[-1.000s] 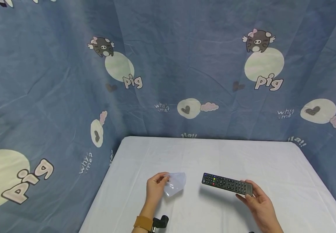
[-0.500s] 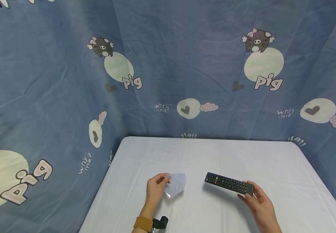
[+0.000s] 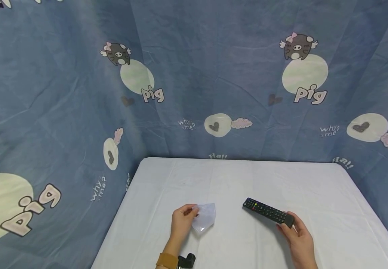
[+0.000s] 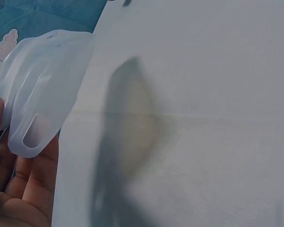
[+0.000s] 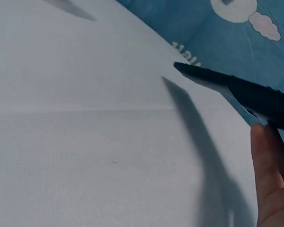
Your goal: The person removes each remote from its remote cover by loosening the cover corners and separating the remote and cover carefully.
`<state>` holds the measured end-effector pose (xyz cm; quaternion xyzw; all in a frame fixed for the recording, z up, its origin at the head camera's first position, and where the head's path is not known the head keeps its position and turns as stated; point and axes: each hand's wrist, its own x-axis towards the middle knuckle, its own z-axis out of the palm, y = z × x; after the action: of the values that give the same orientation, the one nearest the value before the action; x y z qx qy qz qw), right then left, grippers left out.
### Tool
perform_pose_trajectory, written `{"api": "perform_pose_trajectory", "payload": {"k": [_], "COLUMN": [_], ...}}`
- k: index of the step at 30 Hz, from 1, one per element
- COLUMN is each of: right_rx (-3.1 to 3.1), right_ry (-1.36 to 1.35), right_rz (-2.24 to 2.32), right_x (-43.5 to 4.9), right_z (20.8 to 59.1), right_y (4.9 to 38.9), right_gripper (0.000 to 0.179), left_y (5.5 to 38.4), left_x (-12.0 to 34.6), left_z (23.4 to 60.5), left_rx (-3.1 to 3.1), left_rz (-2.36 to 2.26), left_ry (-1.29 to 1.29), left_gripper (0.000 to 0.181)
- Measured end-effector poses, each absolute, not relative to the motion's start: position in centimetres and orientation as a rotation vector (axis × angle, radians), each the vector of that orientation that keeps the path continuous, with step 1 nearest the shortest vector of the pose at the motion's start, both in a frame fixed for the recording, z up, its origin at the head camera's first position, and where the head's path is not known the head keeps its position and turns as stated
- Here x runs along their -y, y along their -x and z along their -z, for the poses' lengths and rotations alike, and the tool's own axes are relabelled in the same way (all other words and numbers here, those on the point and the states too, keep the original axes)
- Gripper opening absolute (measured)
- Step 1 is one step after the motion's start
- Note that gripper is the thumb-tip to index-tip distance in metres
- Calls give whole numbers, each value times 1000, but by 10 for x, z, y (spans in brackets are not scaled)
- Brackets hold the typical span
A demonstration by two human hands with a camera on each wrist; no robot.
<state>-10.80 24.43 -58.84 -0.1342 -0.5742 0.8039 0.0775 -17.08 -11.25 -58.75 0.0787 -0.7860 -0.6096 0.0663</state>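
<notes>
My left hand (image 3: 181,223) pinches a small, limp, translucent plastic bag (image 3: 205,218) by its left edge, over the left-centre of the table. In the left wrist view the milky bag (image 4: 57,71) curves outward from the thumb, showing an oval hole near its rounded lower end. At the right, my right hand (image 3: 299,239) grips the lower end of a black remote control (image 3: 266,211). Its buttons face up and its far end points left and away. The right wrist view shows the remote control (image 5: 241,90) edge-on, raised above the cloth, with fingers under it.
A white cloth covers the table (image 3: 234,179). Blue curtain (image 3: 187,74) with pig prints hangs behind and at the sides. A brown strap (image 3: 167,260) and a black camera mount (image 3: 187,260) sit on the left wrist. Shadows of the held things fall on the cloth.
The remote control has turned, its far end swinging right and farther away. My left hand has shifted slightly right and nearer with the bag. Both hands keep their hold.
</notes>
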Motion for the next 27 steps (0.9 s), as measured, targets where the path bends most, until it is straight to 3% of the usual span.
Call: {"api": "perform_pose_trajectory", "payload": {"k": [7, 13, 20, 27], "right_rx": [1857, 2396, 2770, 2897], "right_ry": [613, 797, 657, 556], "right_rz": [-2304, -1838, -1245, -992], "right_x": [-244, -246, -242, -240], "right_z": [590, 592, 596, 599], "right_y": [110, 107, 99, 96], "right_gripper": [65, 70, 61, 63], "left_y": [169, 167, 164, 162], "left_x": [113, 112, 112, 111], "left_z": [590, 590, 593, 593], "left_rx": [2378, 2388, 2451, 2479], "left_rz": [1844, 1834, 1770, 1763], "left_ry": [-205, -205, -225, -246], "left_gripper": [13, 13, 14, 15]}}
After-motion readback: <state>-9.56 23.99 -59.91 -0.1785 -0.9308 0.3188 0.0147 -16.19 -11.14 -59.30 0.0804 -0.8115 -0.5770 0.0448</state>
